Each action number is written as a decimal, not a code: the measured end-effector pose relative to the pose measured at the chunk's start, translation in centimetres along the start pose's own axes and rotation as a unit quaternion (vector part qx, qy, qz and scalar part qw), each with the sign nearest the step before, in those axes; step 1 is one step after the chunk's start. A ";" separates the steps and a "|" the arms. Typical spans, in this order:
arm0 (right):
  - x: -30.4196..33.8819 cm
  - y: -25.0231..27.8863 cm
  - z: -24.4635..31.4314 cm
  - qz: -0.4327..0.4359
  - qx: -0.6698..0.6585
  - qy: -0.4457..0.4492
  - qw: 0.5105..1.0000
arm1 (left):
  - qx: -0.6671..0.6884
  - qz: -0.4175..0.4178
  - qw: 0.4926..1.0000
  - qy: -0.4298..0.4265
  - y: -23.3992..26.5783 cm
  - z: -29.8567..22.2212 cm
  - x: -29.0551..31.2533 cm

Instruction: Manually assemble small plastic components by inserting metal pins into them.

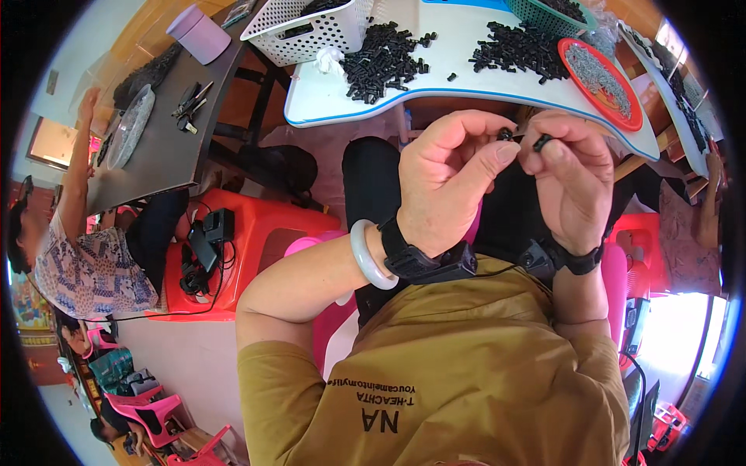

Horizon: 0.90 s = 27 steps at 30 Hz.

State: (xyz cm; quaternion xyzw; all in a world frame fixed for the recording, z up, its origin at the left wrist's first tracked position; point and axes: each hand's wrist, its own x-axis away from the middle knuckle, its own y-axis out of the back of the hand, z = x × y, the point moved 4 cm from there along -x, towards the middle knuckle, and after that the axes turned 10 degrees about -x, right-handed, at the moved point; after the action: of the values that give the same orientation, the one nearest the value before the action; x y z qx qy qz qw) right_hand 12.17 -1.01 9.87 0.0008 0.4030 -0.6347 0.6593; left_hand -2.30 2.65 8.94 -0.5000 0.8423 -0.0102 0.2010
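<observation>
In front of my chest both hands are raised with their fingertips almost meeting. My left hand (454, 175) pinches a small black plastic piece (505, 134) between thumb and forefinger. A second small black piece, a short cylinder (542, 143), is pinched in my right hand (573, 179). Whether the two pieces touch I cannot tell. Beyond the hands, the white table with a blue edge (435, 81) carries two heaps of similar black pieces, a left heap (385, 66) and a right heap (517, 53). A red plate (639, 116) of small silvery metal parts lies at the table's right end.
A white perforated basket (272, 46) and a green basket (536, 17) stand at the table's back. To the left are a dark table (167, 147) with a lilac container (200, 35), a red stool (256, 213) with black devices, and a seated person (93, 264).
</observation>
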 end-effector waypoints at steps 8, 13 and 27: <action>0.2 -1.2 2.0 0.068 0.047 0.067 0.994 | 0.051 0.043 0.998 0.010 -1.2 -0.4 0.9; 0.3 -1.7 2.6 0.109 0.098 0.112 0.983 | 0.082 0.060 0.994 0.036 -1.5 -0.5 1.4; 0.3 -1.9 2.5 0.115 0.177 0.122 0.970 | 0.050 0.069 0.996 0.016 -1.4 -0.8 1.5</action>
State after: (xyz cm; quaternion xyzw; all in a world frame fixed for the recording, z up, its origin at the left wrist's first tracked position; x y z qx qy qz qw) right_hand 11.82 -2.86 12.38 0.2414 0.3594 -0.6108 0.6630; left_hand -2.02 0.57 9.52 -0.4302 0.8762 -0.0464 0.2124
